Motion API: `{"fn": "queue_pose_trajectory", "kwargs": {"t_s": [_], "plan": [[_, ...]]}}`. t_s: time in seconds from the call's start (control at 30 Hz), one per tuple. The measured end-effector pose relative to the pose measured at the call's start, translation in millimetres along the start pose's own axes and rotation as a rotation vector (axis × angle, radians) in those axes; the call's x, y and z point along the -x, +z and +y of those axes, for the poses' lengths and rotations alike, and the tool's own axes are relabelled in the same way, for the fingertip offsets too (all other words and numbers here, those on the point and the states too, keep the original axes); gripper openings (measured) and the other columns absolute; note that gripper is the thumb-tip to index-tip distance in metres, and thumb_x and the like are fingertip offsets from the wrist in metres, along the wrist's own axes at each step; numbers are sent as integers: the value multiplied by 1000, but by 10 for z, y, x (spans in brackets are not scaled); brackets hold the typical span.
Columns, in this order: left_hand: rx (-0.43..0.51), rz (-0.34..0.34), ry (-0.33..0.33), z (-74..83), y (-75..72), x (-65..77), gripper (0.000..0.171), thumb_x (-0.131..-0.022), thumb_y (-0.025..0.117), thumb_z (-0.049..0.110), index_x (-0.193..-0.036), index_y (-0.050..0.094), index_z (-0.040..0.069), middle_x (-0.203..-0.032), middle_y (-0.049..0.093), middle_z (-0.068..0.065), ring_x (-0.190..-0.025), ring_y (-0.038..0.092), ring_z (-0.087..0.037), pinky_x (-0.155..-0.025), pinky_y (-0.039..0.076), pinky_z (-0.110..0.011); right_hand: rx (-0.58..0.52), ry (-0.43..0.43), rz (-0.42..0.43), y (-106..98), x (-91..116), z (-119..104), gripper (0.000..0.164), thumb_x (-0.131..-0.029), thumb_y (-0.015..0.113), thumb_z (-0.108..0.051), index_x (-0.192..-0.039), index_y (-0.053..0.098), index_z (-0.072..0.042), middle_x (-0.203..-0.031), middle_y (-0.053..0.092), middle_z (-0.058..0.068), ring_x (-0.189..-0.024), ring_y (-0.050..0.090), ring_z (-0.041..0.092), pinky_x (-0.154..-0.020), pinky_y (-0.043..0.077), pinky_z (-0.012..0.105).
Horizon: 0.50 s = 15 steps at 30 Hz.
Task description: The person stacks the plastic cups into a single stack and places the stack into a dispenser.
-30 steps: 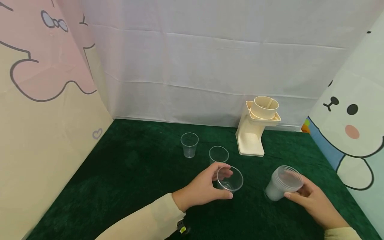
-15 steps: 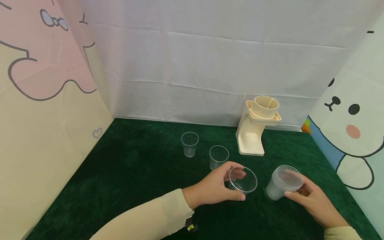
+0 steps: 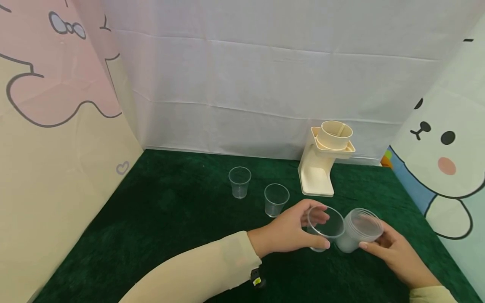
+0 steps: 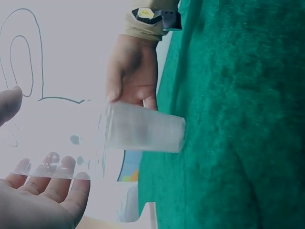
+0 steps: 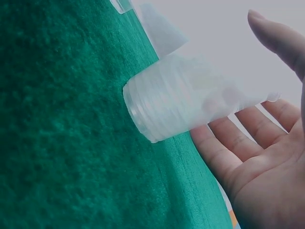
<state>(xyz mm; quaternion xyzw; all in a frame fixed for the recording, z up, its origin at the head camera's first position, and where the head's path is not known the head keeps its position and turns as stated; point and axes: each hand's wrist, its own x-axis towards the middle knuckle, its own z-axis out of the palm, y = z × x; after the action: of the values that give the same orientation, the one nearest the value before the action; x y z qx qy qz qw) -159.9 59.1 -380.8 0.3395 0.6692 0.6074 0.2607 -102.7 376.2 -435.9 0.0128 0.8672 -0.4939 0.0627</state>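
Note:
My left hand (image 3: 289,231) grips a clear plastic cup (image 3: 329,225) between thumb and fingers, its mouth upward, above the green cloth. Close on its right, a stack of nested plastic cups (image 3: 354,236) is held by my right hand (image 3: 399,254), thumb on the near side. From the head, the single cup's rim overlaps the stack's left edge; whether they touch I cannot tell. The left wrist view shows the stack (image 4: 143,128) side-on, looking cloudy white where the layers overlap. In the right wrist view, fingers (image 5: 248,131) lie along the side of the stack (image 5: 167,100).
Two clear cups stand upright on the green cloth (image 3: 170,235), one farther back (image 3: 239,183) and one nearer (image 3: 275,202), just beyond my left hand. A cream stand (image 3: 317,176) with a round holder on top is at the back right. Printed curtains enclose the sides.
My left hand has moved right with its cup, up to the stack, uncovering more of the nearer standing cup. The right hand and its stack have stayed in place.

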Motion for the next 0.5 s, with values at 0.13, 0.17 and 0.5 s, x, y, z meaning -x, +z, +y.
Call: {"fn": "queue_pose_trajectory", "kwargs": {"t_s": [0.13,0.17,0.5], "plan": [[1,5,-13,67,22,-76,64,-93,79,16,-148,46,17,-133,60,14,-123,55,2,-109,40,-21,0,2,1,6,0,2,74,-101,70,-26,-157,28,0,-142,50,20,-105,63,2,-81,58,28],[-3,6,-11,87,28,-97,64,-93,79,16,-148,46,18,-133,60,15,-123,54,2,-109,40,-21,0,2,2,5,-1,0,74,-101,70,-26,-157,28,0,-143,49,21,-105,63,2,-81,58,28],[-34,16,7,238,111,-277,64,-93,80,15,-147,46,18,-132,61,14,-122,55,3,-107,41,-20,-3,6,-2,0,10,6,76,-102,69,-27,-158,25,1,-148,43,26,-105,61,-2,-80,58,27]]}}
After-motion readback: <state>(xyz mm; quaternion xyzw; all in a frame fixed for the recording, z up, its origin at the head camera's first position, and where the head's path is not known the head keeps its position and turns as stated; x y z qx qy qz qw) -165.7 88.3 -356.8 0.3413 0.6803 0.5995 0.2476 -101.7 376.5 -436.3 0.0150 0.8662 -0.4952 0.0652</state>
